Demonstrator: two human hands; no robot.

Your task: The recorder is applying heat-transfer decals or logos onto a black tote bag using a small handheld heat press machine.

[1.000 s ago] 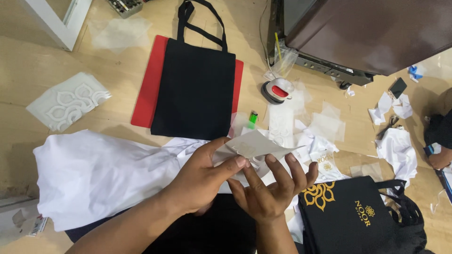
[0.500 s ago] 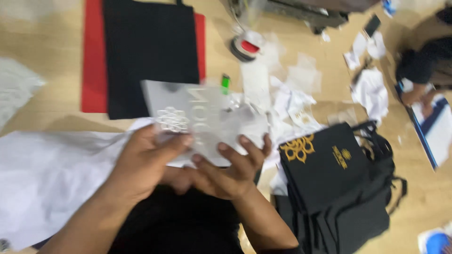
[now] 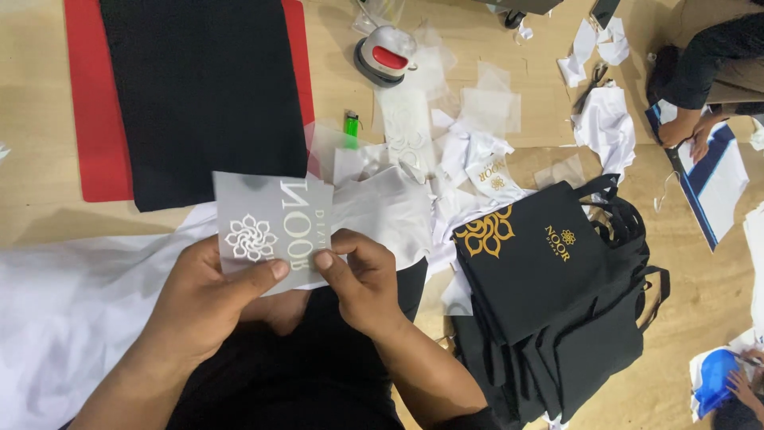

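While held, transfer sheet (image 3: 270, 231) lengthwise left-right.

A single head-worn camera looks steeply down from the person's own height onto a wooden floor (image 3: 48, 199). The landmark is the grey transfer sheet (image 3: 270, 227), which sits close to the lens, slightly left of centre. The left hand (image 3: 211, 306) and right hand (image 3: 362, 287) enter from the bottom edge just below it. Beyond the sheet the view reaches a black bag on a red mat (image 3: 87, 103); to the right of it lies a stack of black bags (image 3: 557, 302).
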